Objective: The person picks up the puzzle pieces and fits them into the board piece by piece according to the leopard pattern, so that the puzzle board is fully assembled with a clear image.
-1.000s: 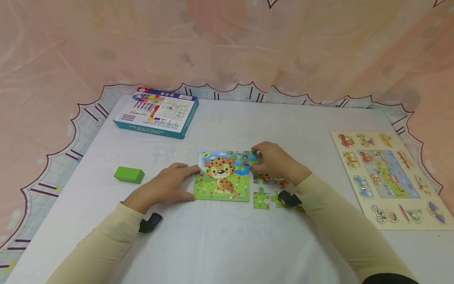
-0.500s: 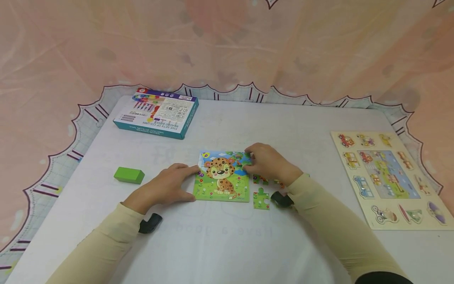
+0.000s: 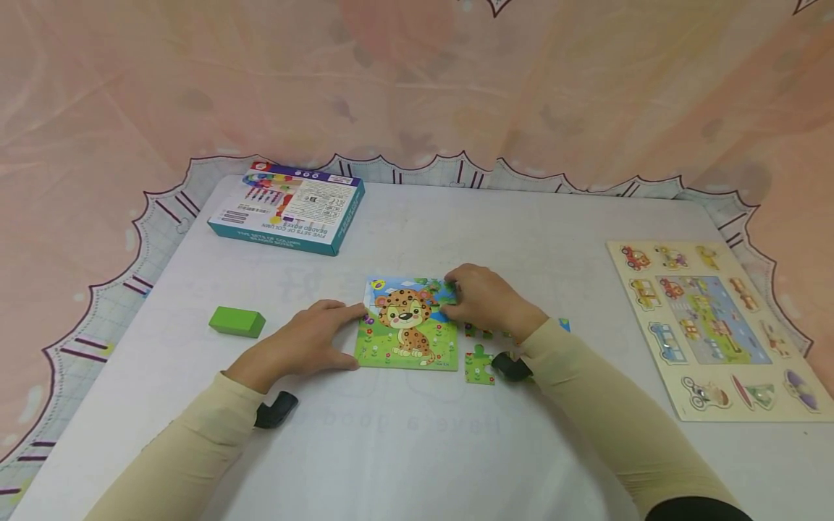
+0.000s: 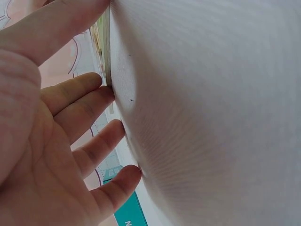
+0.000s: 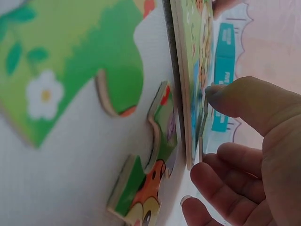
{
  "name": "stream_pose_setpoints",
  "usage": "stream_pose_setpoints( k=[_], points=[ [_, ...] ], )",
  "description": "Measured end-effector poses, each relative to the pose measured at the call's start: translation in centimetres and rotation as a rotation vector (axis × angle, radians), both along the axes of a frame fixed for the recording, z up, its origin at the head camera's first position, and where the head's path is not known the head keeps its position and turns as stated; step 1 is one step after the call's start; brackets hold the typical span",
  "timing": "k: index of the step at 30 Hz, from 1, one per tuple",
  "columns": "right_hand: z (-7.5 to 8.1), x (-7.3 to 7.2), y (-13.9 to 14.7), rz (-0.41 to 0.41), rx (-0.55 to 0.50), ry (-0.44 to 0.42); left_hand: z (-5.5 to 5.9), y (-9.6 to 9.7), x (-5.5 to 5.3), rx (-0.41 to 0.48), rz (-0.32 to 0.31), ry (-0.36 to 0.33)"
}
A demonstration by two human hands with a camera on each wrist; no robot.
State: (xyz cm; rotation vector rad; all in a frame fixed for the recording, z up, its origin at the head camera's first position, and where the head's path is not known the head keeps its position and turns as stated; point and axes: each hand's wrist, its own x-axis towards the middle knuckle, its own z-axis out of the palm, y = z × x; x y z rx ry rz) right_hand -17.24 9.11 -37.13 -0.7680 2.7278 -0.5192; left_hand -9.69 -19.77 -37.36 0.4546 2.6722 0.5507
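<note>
Fingers extended, the left hand [image 3: 302, 336] touches a leopard puzzle [image 3: 407, 336] between the worktop's [image 3: 391, 463] side edges; the right hand [image 3: 491, 300] pinches a piece [image 3: 447, 293] at the puzzle's far-right corner, likely light, stiff, best held edgewise.

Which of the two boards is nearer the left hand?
The leopard board, its edge at the left hand; the cream board lies far right, past the right hand.
</note>
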Motion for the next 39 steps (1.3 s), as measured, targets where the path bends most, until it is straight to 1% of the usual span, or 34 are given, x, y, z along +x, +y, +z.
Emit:
stream_pose_setpoints(
  k=[7,16,23,31,39],
  points=[
    [-0.22,-0.03,-0.23,0.017,0.009,0.018,0.03,0.02,0.00,-0.002,0.001,-0.001],
    [-0.32,0.08,-0.59,0.001,0.022,0.011,-0.05,0.00,0.01,0.001,-0.002,0.004],
    [-0.45,0.15,-0.58,0.017,0.043,0.048,-0.16,-0.19,-0.10,0.016,-0.036,0.031],
    [-0.49,0.26,-0.77,0.005,0.067,0.045,-0.15,-0.15,-0.17,0.015,-0.022,0.018],
    [-0.49,0.35,-0.85,-0.001,0.080,0.050,-0.19,-0.12,-0.20,0.007,-0.022,0.019]
  ],
)
